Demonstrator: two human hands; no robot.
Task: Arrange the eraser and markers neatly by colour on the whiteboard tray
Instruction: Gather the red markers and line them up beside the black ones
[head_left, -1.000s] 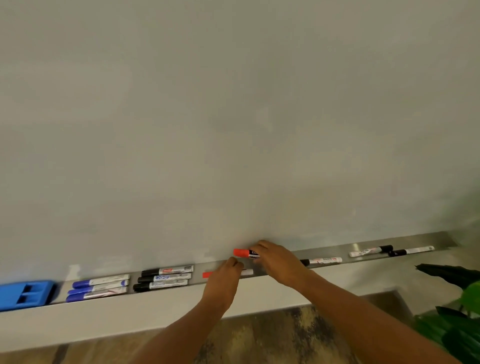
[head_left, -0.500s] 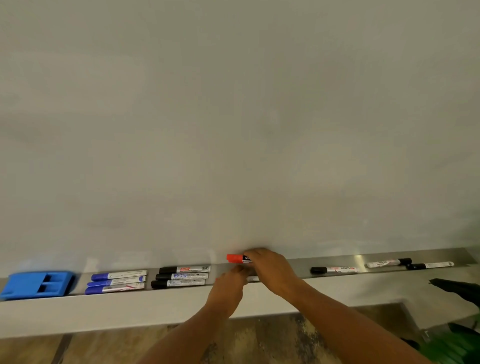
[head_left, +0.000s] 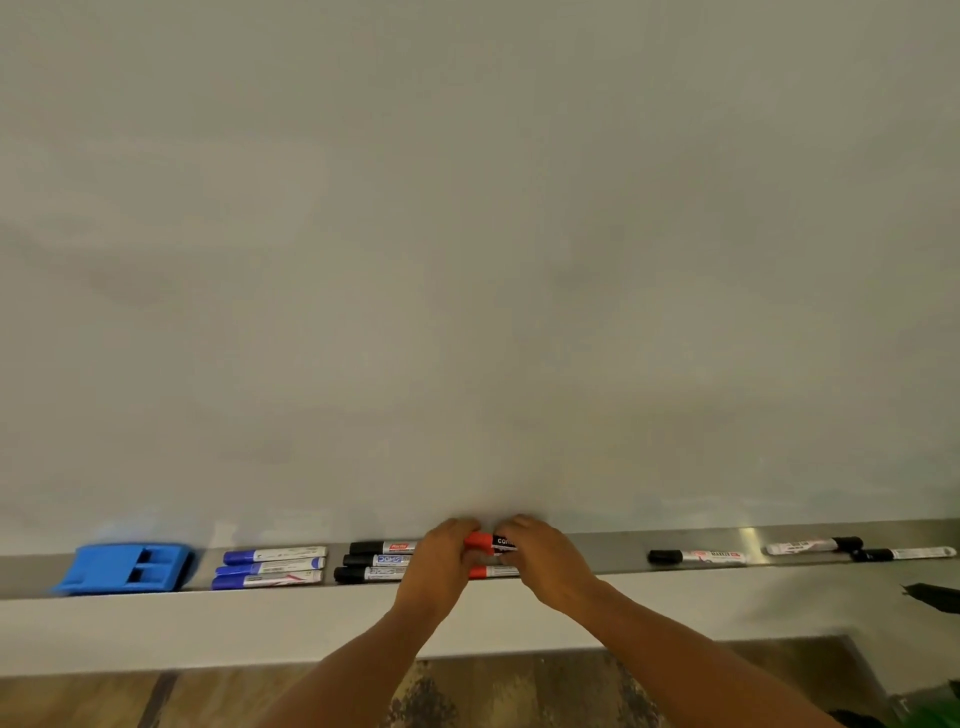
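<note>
Writing: white letters "cam…" show on the black barrel of the red-capped marker (head_left: 490, 542), the rest hidden under fingers; labels on the other markers are too blurred to read.
Right hand (head_left: 546, 560): fingers clamped on that marker's barrel.
Left hand (head_left: 439, 562): fingers closed round its red cap end.
Marker axis: lengthwise along the tray (head_left: 613, 551), cap pointing left.
Below the fingers: a second red marker (head_left: 492, 572) lying flat in the tray (mostly covered).
Left of the fingers: three black markers (head_left: 375, 560), then three blue markers (head_left: 270, 567), then the blue eraser (head_left: 124, 568).
</note>
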